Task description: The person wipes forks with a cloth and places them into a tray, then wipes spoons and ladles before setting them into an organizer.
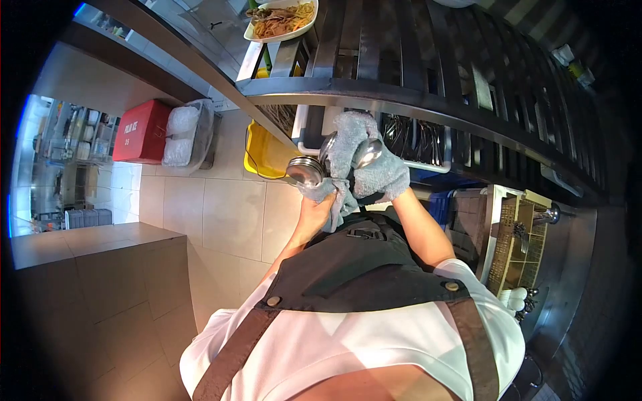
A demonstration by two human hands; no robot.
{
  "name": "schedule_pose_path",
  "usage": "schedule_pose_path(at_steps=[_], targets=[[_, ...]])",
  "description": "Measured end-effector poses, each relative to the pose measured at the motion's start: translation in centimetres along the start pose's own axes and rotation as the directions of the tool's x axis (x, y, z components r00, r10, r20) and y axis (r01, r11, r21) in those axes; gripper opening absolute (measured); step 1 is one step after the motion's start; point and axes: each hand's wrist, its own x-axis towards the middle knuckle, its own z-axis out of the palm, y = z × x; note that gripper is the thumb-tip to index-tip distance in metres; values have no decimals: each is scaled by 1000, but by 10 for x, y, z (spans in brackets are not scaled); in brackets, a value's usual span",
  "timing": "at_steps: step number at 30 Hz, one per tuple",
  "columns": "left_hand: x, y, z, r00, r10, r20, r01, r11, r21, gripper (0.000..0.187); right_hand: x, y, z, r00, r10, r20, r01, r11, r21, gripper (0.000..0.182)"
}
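Observation:
A grey cloth [354, 137] is bunched around both hands in front of the dark apron. My left hand [319, 208] is closed at the cloth's lower left, below a stack of shiny round-ended metal pieces [305, 170], which look like spoons. My right hand [396, 194] is mostly covered by the cloth, its fingers hidden. Another shiny spoon bowl [368, 153] shows between folds of the cloth. Just beyond the cloth, a white-rimmed tray [428, 166] holds many dark, thin metal utensils.
A slatted metal shelf [301, 87] crosses above the hands, with a food dish [309, 27] at its left end. Left are a yellow bin [267, 155], a red box [142, 130] and a clear-wrapped container [182, 144]. Right stands a cutlery basket [506, 234].

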Motion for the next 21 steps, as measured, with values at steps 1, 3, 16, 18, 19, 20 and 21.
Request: schedule_pose_path(at_steps=[1,3,16,18,19,20,21], targets=[[-2,13,1,996,-79,35,78,996,33,18,1,-1,-1,1000,-9,-12,9,1000,-6,18],[-2,17,2,985,-160,66,156,986,65,19,1,-2,0,999,-22,-24,21,1000,-23,17],[6,-18,-2,961,-268,69,276,950,-147,19,-30,6,19,972,227,68,-232,968,91,17],[5,-18,1,961,-272,42,275,950,-146,20,-28,6,15,958,270,98,-286,930,231,20],[4,-17,5,961,-275,16,274,950,-148,21,-26,8,9,956,274,100,-290,929,230,20],[3,-16,7,960,-278,20,278,949,-147,21,-23,13,1,976,206,-68,-189,962,198,20],[2,-13,10,959,-282,24,282,947,-156,21,-20,14,-6,965,123,-232,-90,985,148,19]])
